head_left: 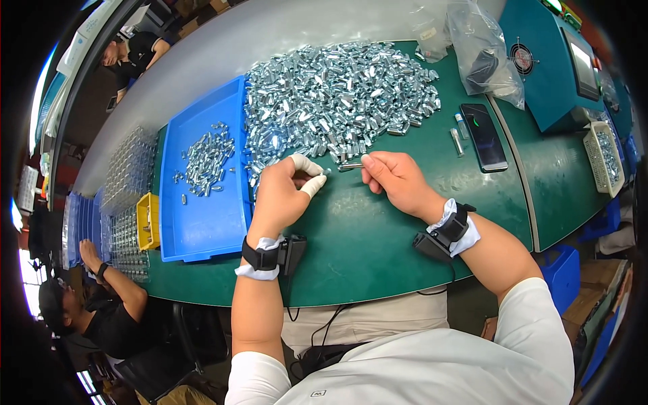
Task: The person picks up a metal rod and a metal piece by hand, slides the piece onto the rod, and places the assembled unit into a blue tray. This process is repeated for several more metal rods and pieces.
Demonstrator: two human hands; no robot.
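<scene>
A big heap of small shiny metal parts (337, 94) covers the far half of the green table (364, 236). My right hand (398, 181) pinches one slim metal part (351, 165) between thumb and forefinger at the heap's near edge. My left hand (283, 192), with white finger cots on thumb and forefinger, is curled just left of that part, fingertips close together; whether it grips anything is not visible. Both wrists wear black bands with small devices.
A blue tray (202, 223) at the left holds a smaller scatter of metal parts (206, 162). A yellow bin (147, 221) and clear trays sit beyond it. A phone (484, 136), plastic bags, a teal machine (560, 67) and a white basket (604, 155) stand right. A seated person (101, 304) works at lower left.
</scene>
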